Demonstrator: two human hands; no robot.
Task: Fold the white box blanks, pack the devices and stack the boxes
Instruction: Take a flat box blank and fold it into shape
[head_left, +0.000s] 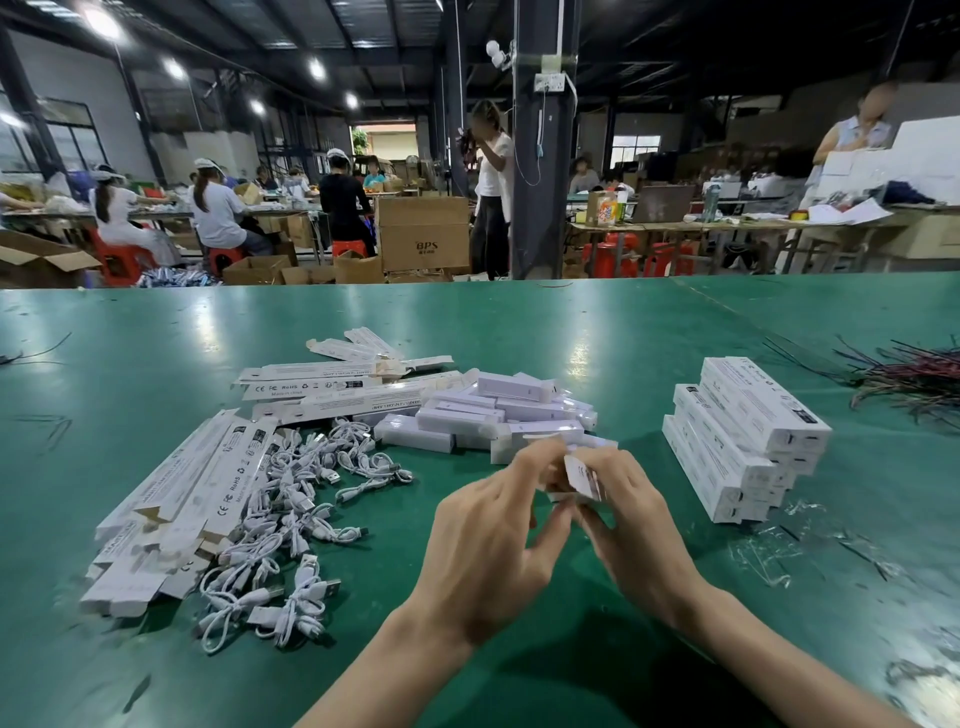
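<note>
Both hands meet above the green table (519, 649), holding one white box (584, 478) end-on toward me. My left hand (493, 545) grips its left side, and my right hand (628, 525) pinches its end flap. Behind them lies a heap of white devices (498, 415) in clear wrap. Flat white box blanks (192, 493) lie fanned out at the left, with more blanks (332, 384) behind. A pile of coiled white USB cables (296, 519) sits between blanks and hands. Packed boxes (743, 436) are stacked at the right.
Scraps of clear wrap (769, 551) lie right of my right hand. A tangle of dark wire ties (904, 379) sits at the far right. Beyond the table's far edge are people at benches, cardboard cartons (423, 234) and a dark pillar (540, 140).
</note>
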